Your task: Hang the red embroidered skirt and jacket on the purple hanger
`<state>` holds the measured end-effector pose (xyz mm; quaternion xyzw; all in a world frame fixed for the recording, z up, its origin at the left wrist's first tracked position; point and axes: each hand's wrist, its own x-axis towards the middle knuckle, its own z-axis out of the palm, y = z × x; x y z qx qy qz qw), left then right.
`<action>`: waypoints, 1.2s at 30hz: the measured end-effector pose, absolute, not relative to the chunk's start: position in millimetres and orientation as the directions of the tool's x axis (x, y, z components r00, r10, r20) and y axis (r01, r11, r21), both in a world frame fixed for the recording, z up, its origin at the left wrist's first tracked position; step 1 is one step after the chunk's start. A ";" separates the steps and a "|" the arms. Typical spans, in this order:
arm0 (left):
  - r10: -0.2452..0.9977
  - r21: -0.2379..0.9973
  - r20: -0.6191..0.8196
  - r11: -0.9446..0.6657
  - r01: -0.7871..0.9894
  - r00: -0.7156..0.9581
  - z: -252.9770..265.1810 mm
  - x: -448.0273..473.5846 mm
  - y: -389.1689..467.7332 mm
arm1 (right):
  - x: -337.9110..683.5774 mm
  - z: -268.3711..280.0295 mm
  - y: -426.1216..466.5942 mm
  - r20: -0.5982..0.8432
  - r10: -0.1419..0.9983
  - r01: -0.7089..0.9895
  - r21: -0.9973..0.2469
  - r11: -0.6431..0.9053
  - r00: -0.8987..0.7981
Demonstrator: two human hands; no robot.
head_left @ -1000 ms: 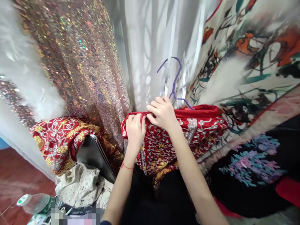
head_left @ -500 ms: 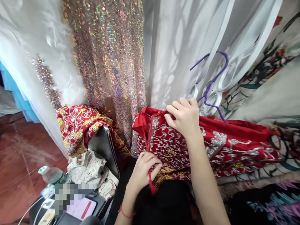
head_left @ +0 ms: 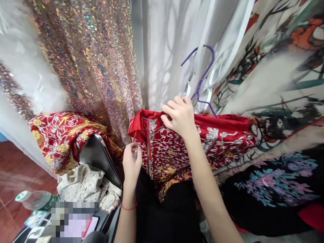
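Below the purple hanger point(head_left: 202, 81), the red embroidered garment point(head_left: 182, 148) is pinched by curled right hand point(head_left: 180, 116) fingers; its left edge is nipped by the left hand point(head_left: 131, 162).

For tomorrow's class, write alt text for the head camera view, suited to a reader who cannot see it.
A person's right hand grips the top edge of a red embroidered garment on a purple hanger, while the left hand pinches its side edge. A sequined dress and white fabric hang behind.
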<state>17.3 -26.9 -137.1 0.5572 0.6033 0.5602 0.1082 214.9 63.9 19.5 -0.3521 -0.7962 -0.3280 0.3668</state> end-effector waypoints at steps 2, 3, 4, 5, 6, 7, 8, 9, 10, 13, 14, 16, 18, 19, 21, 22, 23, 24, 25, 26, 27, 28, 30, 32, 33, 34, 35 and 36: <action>0.860 0.808 0.424 -0.217 0.548 -0.284 -154.7 18.3 -17.9 | 214.9 19.8 63.2 0.813 0.313 0.799 0.276 0.534 -0.491; 0.872 0.808 0.408 -0.206 0.552 -0.272 -163.5 20.1 -14.3 | 214.8 19.9 62.9 0.812 0.313 0.798 0.278 0.535 -0.492; 0.865 0.801 0.411 -0.192 0.567 -0.287 -171.3 23.1 -11.1 | 214.7 20.0 62.8 0.811 0.316 0.798 0.277 0.536 -0.493; 0.844 0.785 0.430 -0.173 0.594 -0.322 -177.7 26.8 -8.2 | 214.4 20.1 62.7 0.811 0.317 0.798 0.275 0.537 -0.492; 0.818 0.764 0.451 -0.147 0.628 -0.357 -182.5 31.2 -5.6 | 214.1 20.1 62.7 0.813 0.315 0.799 0.273 0.536 -0.490; 0.796 0.745 0.468 -0.121 0.657 -0.384 -185.9 35.7 -3.1 | 213.8 20.1 62.6 0.815 0.313 0.800 0.273 0.534 -0.487; 0.782 0.732 0.477 -0.101 0.673 -0.402 -188.0 39.9 -0.6 | 213.5 20.1 62.6 0.819 0.310 0.801 0.273 0.532 -0.484; 0.774 0.731 0.480 -0.092 0.676 -0.413 -189.4 43.7 1.9 | 213.3 20.2 62.6 0.821 0.306 0.801 0.273 0.533 -0.483; 0.769 0.739 0.481 -0.098 0.667 -0.421 -190.1 46.8 4.5 | 213.2 20.2 62.6 0.821 0.307 0.801 0.271 0.534 -0.482; 0.770 0.796 0.470 -0.157 0.585 -0.432 -191.1 51.7 11.3 | 213.4 20.2 62.8 0.816 0.322 0.801 0.258 0.540 -0.480; 0.778 0.817 0.457 -0.176 0.549 -0.431 -191.0 52.2 13.0 | 213.6 20.2 63.0 0.814 0.325 0.800 0.256 0.542 -0.481; 0.803 0.858 0.420 -0.199 0.474 -0.423 -190.0 52.3 15.0 | 213.8 20.1 63.5 0.813 0.329 0.801 0.255 0.542 -0.481; 0.833 0.912 0.350 -0.198 0.358 -0.429 -188.2 51.5 15.3 | 214.0 20.0 64.1 0.815 0.323 0.801 0.258 0.540 -0.481; 0.852 0.946 0.291 -0.187 0.266 -0.435 -187.2 50.8 15.0 | 214.1 19.9 64.3 0.817 0.318 0.800 0.261 0.541 -0.481; 0.890 0.987 0.160 -0.145 0.067 -0.428 -185.8 48.8 14.4 | 214.2 19.6 64.7 0.817 0.315 0.795 0.258 0.549 -0.482; 0.907 0.993 0.101 -0.118 -0.015 -0.409 -185.4 47.4 14.2 | 214.2 19.5 64.9 0.817 0.318 0.793 0.251 0.555 -0.481; 0.922 0.993 0.056 -0.091 -0.074 -0.384 -185.1 45.8 14.1 | 214.1 19.3 65.1 0.815 0.326 0.792 0.240 0.562 -0.479; 0.933 0.991 0.023 -0.068 -0.111 -0.360 -184.7 44.1 14.1 | 214.0 19.1 65.4 0.813 0.334 0.791 0.230 0.567 -0.476; 0.940 0.989 -0.002 -0.048 -0.138 -0.340 -184.1 42.2 14.1 | 213.7 19.0 65.7 0.813 0.340 0.791 0.222 0.570 -0.473; 0.946 0.985 -0.028 -0.029 -0.170 -0.322 -183.1 40.5 13.9 | 213.4 18.9 66.1 0.813 0.342 0.791 0.219 0.571 -0.472; 0.950 0.979 -0.051 -0.013 -0.201 -0.309 -181.7 38.9 13.5 | 213.1 18.8 66.4 0.814 0.340 0.792 0.221 0.569 -0.471; 0.951 0.974 -0.067 -0.003 -0.228 -0.301 -179.8 37.6 12.9 | 212.8 18.8 66.7 0.815 0.335 0.792 0.226 0.567 -0.472; 0.951 0.963 -0.087 0.004 -0.270 -0.297 -175.2 36.3 11.1 | 212.5 18.9 67.0 0.820 0.322 0.793 0.238 0.560 -0.473; 0.948 0.954 -0.099 0.004 -0.300 -0.303 -170.1 37.0 9.0 | 212.8 19.3 67.0 0.820 0.316 0.792 0.245 0.558 -0.477; 0.946 0.951 -0.104 0.003 -0.310 -0.308 -167.6 37.9 8.1 | 213.1 19.6 66.8 0.819 0.319 0.792 0.244 0.560 -0.477; 0.943 0.948 -0.108 0.003 -0.318 -0.314 -165.1 39.2 7.4 | 213.5 20.0 66.5 0.816 0.325 0.791 0.239 0.563 -0.478; 0.940 0.946 -0.111 0.001 -0.324 -0.323 -162.5 40.5 6.9 | 213.9 20.4 66.2 0.813 0.331 0.789 0.233 0.568 -0.479; 0.935 0.945 -0.112 -0.005 -0.327 -0.336 -159.8 41.7 6.6 | 214.3 20.8 65.9 0.811 0.336 0.787 0.228 0.573 -0.479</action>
